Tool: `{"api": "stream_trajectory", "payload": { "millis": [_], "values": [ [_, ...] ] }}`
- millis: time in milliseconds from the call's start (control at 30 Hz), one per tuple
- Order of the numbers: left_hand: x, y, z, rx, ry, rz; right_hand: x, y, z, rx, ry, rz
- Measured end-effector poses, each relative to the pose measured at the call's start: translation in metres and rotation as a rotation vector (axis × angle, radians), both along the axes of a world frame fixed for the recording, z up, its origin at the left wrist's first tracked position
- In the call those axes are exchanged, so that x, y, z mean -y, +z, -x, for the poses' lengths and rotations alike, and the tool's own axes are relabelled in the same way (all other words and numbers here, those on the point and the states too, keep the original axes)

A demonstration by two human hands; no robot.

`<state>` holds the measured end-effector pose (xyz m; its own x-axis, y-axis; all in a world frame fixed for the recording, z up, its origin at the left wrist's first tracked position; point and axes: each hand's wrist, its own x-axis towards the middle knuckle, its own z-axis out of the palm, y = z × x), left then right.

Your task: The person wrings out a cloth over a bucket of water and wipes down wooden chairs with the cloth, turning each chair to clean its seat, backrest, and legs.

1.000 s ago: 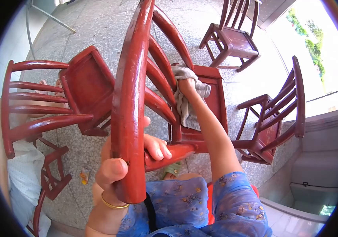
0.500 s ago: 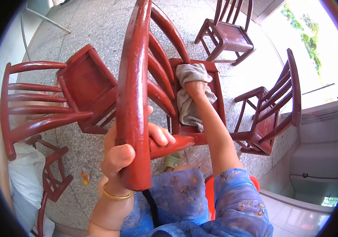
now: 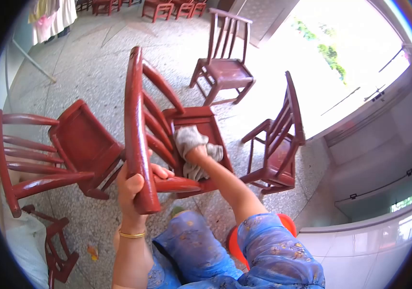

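A red wooden chair [image 3: 137,111] stands right in front of me, its slatted back tilted across the view. My left hand [image 3: 136,185] is wrapped round the near end of its top rail, thumb on one side and fingers on the other. On the chair's seat [image 3: 205,115], my right hand [image 3: 197,155] presses down a crumpled grey cloth [image 3: 190,138]. The cloth bunches around that hand and hides most of its fingers. A gold bangle [image 3: 132,235] circles my left wrist.
Another red chair [image 3: 83,139] stands close on the left, beside a person's pale clothing [image 3: 23,245]. Two more chairs stand ahead [image 3: 227,72] and right [image 3: 280,154]. A red basin-like object [image 3: 235,245] sits by my legs. Several small chairs [image 3: 158,8] line the far floor.
My view has tilted up and shifted, bringing far chairs and hanging cloths into sight. The left hand keeps its hold on the rail, and the right hand remains with the cloth on the seat.
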<state>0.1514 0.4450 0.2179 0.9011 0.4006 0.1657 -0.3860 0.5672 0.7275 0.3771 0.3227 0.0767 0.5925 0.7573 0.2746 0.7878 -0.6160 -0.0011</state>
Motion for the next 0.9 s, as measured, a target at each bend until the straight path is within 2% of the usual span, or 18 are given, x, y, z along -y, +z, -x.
{"api": "stream_trajectory", "payload": {
  "millis": [100, 133, 200, 233, 300, 333, 400, 433, 467, 500, 533, 567, 600, 633, 700, 733, 800, 900],
  "values": [
    [0.001, 0.0, 0.001, -0.003, -0.003, 0.005, 0.036, 0.013, 0.02, -0.184, -0.04, 0.304],
    [0.0, -0.002, 0.001, 0.003, -0.009, -0.031, 0.044, 0.02, 0.02, -0.17, -0.05, 0.306],
    [0.001, 0.002, 0.003, 0.003, -0.012, -0.02, 0.054, 0.028, 0.018, -0.471, -0.157, 0.611],
    [0.001, 0.005, 0.004, -0.014, -0.006, -0.008, 0.089, -0.014, 0.021, -0.461, -0.165, 0.599],
    [-0.002, 0.009, 0.006, -0.02, -0.004, -0.021, 0.119, -0.084, -0.008, -0.314, 0.067, 0.409],
    [-0.005, 0.012, 0.008, -0.07, -0.003, -0.107, 0.115, -0.052, -0.002, -0.45, 0.103, 0.864],
    [-0.013, 0.021, 0.016, -0.17, -0.013, -0.243, 0.136, -0.038, 0.012, -0.174, 0.355, 1.112],
    [-0.015, 0.024, 0.016, -0.205, 0.059, -0.266, 0.157, -0.065, 0.003, -0.169, 0.287, 0.991],
    [-0.022, 0.035, 0.019, -0.322, 0.042, -0.334, 0.147, 0.005, 0.038, -0.417, -0.121, 0.841],
    [-0.037, 0.036, 0.016, -0.405, 0.072, -0.531, 0.157, 0.021, 0.04, -0.409, 0.089, 0.716],
    [-0.038, 0.053, 0.015, -0.546, 0.102, -0.72, 0.184, -0.098, -0.005, -0.389, -0.115, 0.474],
    [-0.034, 0.06, 0.003, -0.511, 0.224, -0.785, 0.178, -0.047, 0.032, -0.32, -0.33, 0.306],
    [-0.024, 0.081, -0.001, -0.546, 0.246, -0.904, 0.18, -0.021, 0.054, -0.329, -0.473, 0.145],
    [-0.041, 0.075, -0.018, -0.6, 0.177, -1.056, 0.172, 0.009, 0.068, -0.408, -0.634, 0.072],
    [-0.032, 0.053, -0.044, -0.666, 0.55, -1.65, 0.165, 0.023, 0.08, -0.426, -0.726, 0.047],
    [-0.029, 0.052, -0.043, -0.667, 0.546, -1.666, 0.168, 0.005, 0.07, -0.439, -0.727, 0.038],
    [-0.023, 0.05, -0.033, -0.442, 0.486, -1.787, 0.18, -0.052, 0.037, -0.418, -0.639, -0.053],
    [-0.019, 0.06, -0.028, -0.612, 0.386, -1.708, 0.183, -0.079, -0.002, -0.578, -0.612, -0.071]
  ]
}}
